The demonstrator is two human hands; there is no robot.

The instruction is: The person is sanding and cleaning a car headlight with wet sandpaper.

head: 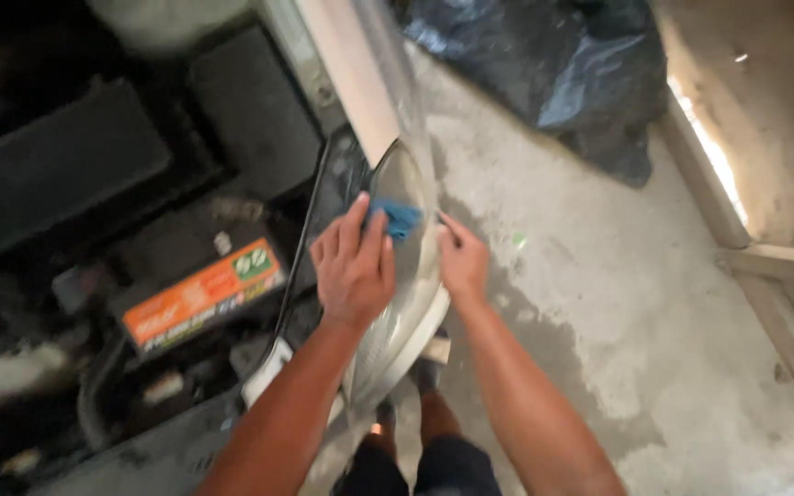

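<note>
1. Engine bay (57, 174): far left, dark, black covers, open under the camera.
2. Battery (202, 292): in the bay, black case, orange label on top, just left of the left forearm.
3. Left hand (353, 266): fingers flat and spread, pressing a blue cloth (398, 219) against the headlight lens; cloth mostly hidden under the fingertips.
4. Headlight (413, 276): clear, curved lens at the car's front corner, between the two hands, beside the pale fender (351, 73).
5. Right hand (462, 260): just right of the cloth, fingers curled on the lens edge, touching it; hands near each other, not joined.
6. Floor (618, 294): grey concrete, stained, right of the car.
7. Bag (553, 64): black plastic, crumpled, on the floor at upper right.
</note>
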